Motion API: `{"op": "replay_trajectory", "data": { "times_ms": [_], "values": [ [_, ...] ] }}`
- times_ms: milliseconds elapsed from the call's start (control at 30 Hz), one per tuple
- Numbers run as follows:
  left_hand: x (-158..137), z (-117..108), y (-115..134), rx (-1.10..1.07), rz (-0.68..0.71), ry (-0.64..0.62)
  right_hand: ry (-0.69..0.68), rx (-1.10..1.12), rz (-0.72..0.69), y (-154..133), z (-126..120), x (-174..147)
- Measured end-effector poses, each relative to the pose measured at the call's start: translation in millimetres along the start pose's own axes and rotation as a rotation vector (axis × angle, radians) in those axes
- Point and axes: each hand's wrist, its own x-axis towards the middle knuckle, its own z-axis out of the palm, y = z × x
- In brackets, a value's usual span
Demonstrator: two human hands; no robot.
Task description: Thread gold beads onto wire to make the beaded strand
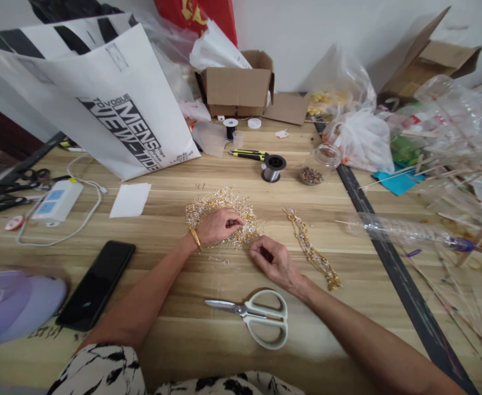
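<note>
A spread pile of small gold and clear beaded pieces (208,204) lies on the wooden table. Over the pile rests my left hand (220,225), a gold bangle (195,238) on its wrist. Its fingers are pinched together, and what they hold is too small to make out. At the pile's lower right edge is my right hand (274,260), thumb and forefinger closed in a pinch on something I cannot name. A short fine chain with a ring (226,263) lies just below the pile. To the right lies a bundle of gold and silver beaded chains (312,249).
White-handled scissors (265,318) lie in front of my hands. A black phone (96,285) and a white power strip (57,200) are at left. Behind the pile stand a wire spool (272,168), yellow-black cutter (247,154) and bead jar (319,164). A large white bag (142,82) rises behind.
</note>
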Motion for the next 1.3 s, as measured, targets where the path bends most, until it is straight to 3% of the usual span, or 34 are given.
{"op": "replay_trajectory", "data": {
  "times_ms": [767, 1033, 1300],
  "values": [
    [0, 0, -1, 0.018, 0.007, -0.041, -0.016, -0.047, -0.022, 3, 0, 1],
    [-1, -7, 13, -0.031, 0.044, -0.054, 0.025, 0.011, 0.007, 4, 1, 0],
    [-5, -9, 24, -0.129, 0.087, -0.313, 0.079, 0.017, 0.006, 3, 1, 0]
  ]
}}
